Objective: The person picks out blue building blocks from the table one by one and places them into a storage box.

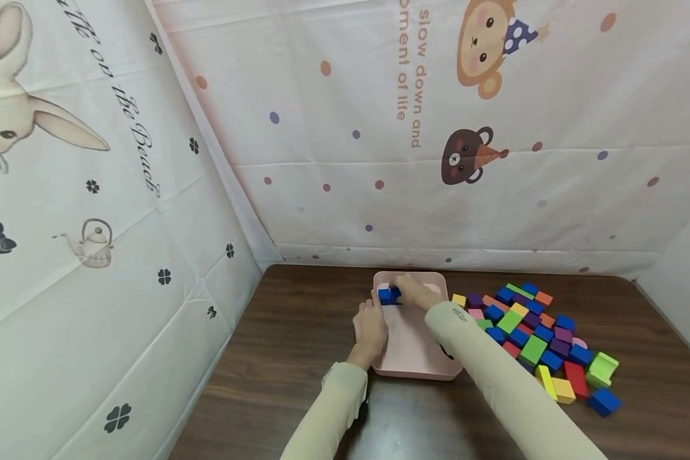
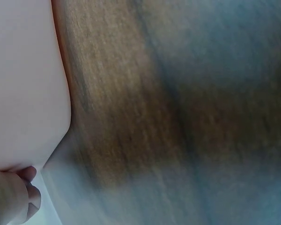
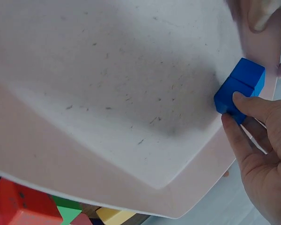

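Near the far end of a pink tray [image 1: 414, 345], two blue blocks [image 3: 247, 72] stand side by side against its wall. My right hand [image 3: 267, 140] pinches the nearer blue block [image 3: 230, 93] between thumb and fingers; in the head view the right hand [image 1: 416, 294] reaches over the tray's far right. At the tray's left side, my left hand [image 1: 370, 326] grips the rim, with the thumb inside and fingers outside in the right wrist view. Only part of the left hand [image 2: 11, 197] shows in the left wrist view, beside the tray's outer wall [image 2: 28, 93].
Right of the tray lies a loose pile of coloured blocks, with a green block [image 1: 533, 351], a red block [image 1: 576, 379] and a blue block [image 1: 605, 401] among them. The dark wooden table [image 1: 299, 332] meets a printed white cloth [image 1: 333, 211] behind.
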Action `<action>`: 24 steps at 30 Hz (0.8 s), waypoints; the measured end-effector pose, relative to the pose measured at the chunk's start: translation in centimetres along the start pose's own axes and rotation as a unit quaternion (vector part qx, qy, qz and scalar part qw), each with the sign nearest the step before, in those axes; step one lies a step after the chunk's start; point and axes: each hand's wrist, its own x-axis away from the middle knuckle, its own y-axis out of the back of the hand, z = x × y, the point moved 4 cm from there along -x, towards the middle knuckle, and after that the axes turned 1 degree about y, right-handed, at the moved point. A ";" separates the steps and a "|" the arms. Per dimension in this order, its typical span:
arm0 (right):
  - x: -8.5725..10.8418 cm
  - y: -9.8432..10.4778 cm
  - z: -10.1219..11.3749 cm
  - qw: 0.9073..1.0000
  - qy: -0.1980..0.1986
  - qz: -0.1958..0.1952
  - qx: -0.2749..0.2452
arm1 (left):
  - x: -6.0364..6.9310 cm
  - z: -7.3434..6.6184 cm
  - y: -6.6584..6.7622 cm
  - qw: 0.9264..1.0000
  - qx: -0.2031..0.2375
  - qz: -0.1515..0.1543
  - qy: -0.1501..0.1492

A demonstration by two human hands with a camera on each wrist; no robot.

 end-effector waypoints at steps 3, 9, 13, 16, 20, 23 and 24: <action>0.1 0.3 0.0 1.000 -0.004 -0.003 -0.007 | -0.2 -0.1 0.3 1.000 0.000 -0.009 -0.007; 1.2 1.4 -0.3 1.000 0.006 -0.004 -0.027 | 0.2 0.0 0.2 1.000 0.011 0.007 -0.002; 3.0 3.8 -2.5 0.999 -0.015 -0.006 -0.043 | 0.6 0.0 -0.2 1.000 0.006 0.016 0.000; 4.8 6.0 -5.0 0.999 -0.025 -0.009 -0.043 | 0.5 0.0 -0.1 1.000 -0.005 0.012 -0.004; 7.8 8.1 -8.1 1.000 -0.025 0.003 -0.016 | 0.5 0.1 -0.1 1.000 -0.007 0.011 -0.011; 10.1 9.0 -9.7 0.998 -0.045 0.034 -0.004 | 0.4 0.2 0.0 1.000 0.005 0.012 -0.014; 10.8 9.0 -10.2 0.997 -0.061 0.049 -0.006 | 0.4 0.3 0.0 1.000 0.011 0.012 -0.016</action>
